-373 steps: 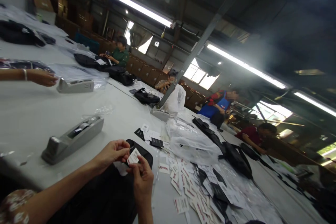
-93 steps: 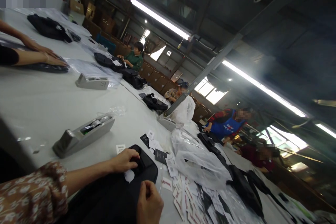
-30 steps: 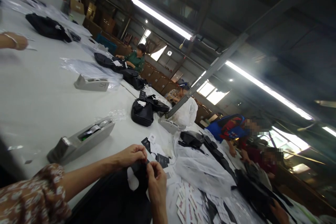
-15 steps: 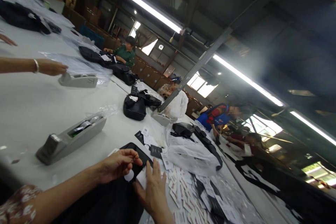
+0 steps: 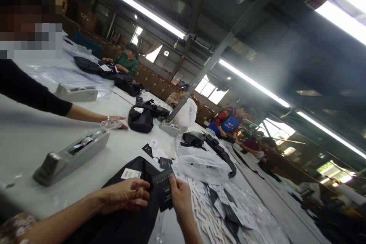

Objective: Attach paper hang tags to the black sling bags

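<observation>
Currently the right hand [image 5: 183,200] pinches a black tag [image 5: 164,192] over the right side of the near black bag [image 5: 122,225]; the left hand [image 5: 122,196] is half-curled, its grip hard to tell. A white label [image 5: 130,174] already lies on the bag; the black tag is not yet released.

A white worktable [image 5: 17,133] crowded with goods.
On it lie a large black bag [image 5: 128,223] at the near side, paper tags [image 5: 200,206] and a translucent plastic bag [image 5: 200,164] to its right, a grey tape dispenser [image 5: 74,158] to its left, a second dispenser [image 5: 78,94] farther back and a small black bag [image 5: 140,120].
</observation>
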The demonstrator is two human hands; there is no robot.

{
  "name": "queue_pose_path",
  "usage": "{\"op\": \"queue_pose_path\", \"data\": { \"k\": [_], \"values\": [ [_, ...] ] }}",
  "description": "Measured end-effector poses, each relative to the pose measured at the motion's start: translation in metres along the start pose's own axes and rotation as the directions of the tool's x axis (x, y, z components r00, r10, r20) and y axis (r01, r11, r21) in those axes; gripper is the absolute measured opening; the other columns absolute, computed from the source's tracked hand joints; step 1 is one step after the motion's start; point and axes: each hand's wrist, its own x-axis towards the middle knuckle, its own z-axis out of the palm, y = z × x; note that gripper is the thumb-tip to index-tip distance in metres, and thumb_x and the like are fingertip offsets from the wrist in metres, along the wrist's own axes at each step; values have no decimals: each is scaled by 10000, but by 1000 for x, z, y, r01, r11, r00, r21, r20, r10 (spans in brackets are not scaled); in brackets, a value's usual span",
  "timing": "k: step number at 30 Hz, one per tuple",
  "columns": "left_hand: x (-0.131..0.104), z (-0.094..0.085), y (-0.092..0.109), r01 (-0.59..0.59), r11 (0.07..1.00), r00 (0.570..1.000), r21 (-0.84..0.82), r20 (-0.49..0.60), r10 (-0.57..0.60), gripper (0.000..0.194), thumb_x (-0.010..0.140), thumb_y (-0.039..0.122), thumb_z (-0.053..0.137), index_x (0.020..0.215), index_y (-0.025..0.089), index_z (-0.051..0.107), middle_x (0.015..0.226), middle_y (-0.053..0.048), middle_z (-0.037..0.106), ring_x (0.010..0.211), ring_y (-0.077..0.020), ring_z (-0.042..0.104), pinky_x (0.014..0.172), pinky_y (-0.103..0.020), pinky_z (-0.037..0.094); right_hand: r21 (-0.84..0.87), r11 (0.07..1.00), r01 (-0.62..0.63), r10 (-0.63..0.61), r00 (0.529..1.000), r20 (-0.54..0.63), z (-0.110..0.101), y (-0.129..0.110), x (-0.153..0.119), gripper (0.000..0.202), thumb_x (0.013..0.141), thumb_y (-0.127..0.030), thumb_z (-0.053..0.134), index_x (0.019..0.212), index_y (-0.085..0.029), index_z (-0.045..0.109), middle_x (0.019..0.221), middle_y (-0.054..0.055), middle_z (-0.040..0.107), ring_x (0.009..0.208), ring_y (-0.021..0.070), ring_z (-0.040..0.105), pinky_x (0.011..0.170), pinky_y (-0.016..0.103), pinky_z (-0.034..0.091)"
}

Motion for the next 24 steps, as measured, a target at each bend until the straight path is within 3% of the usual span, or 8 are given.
{"op": "queue_pose_path", "data": {
  "k": [2,4,9,11,15,19,22,24],
  "values": [
    [3,15,-6,-65,995,996,-79,64,70,823,451,500,846,1154,258,494,1103,-73,588,943,-219,603,661,-272,467,313,941,-130,157,986,-62,26,0,-9,507,813,-578,459,614,-136,608,550,34,616,489,148,530,452,235,395],
    [5,29,-10,-109,985,993,-132,19,113,728,530,477,821,1144,278,484,1058,-54,601,930,-216,599,634,-261,455,498,848,-181,255,963,-84,56,2,-20,543,827,-606,408,753,-123,644,701,76,682,613,181,610,557,263,482],
    [7,35,-6,-184,960,945,-209,-307,114,439,647,461,749,924,198,534,747,1,609,654,-154,594,592,-280,475,479,866,-144,188,981,-45,89,-4,-49,516,818,-550,488,1129,-152,595,1147,116,627,1081,225,566,888,298,456],
    [7,25,2,-147,975,952,-167,-292,93,409,639,457,749,870,189,542,671,15,597,562,-142,570,535,-275,469,440,886,-145,132,989,59,82,-9,-58,577,815,-521,517,1246,-138,512,1096,118,645,1027,223,588,860,306,468],
    [4,-4,32,-93,984,955,150,-267,131,276,644,326,736,781,137,589,606,-17,618,519,-151,570,478,-236,437,354,923,-152,40,952,304,54,-10,-61,570,776,-443,599,1236,-116,516,617,10,637,573,176,592,562,269,474],
    [-18,-14,58,-29,949,962,313,-248,111,232,607,176,721,816,131,631,671,-28,660,570,-147,597,519,-209,442,198,979,-36,28,999,43,25,-11,-42,349,798,-434,556,942,-141,679,807,77,689,761,222,635,684,301,499],
    [-49,-2,49,49,978,996,203,-85,-32,365,625,213,728,975,177,629,849,-50,690,720,-184,643,632,-242,489,73,992,100,-83,974,-211,17,-7,-27,476,820,-430,516,1201,-149,571,1246,123,567,1175,270,497,995,389,393],
    [-70,2,25,96,982,995,161,-19,-94,381,620,253,737,984,207,634,871,-43,686,738,-197,645,643,-252,496,1,992,127,-123,962,-242,20,6,-23,568,821,-438,512,1306,-145,471,1382,121,438,1294,264,368,1083,417,289]
  ]
}}
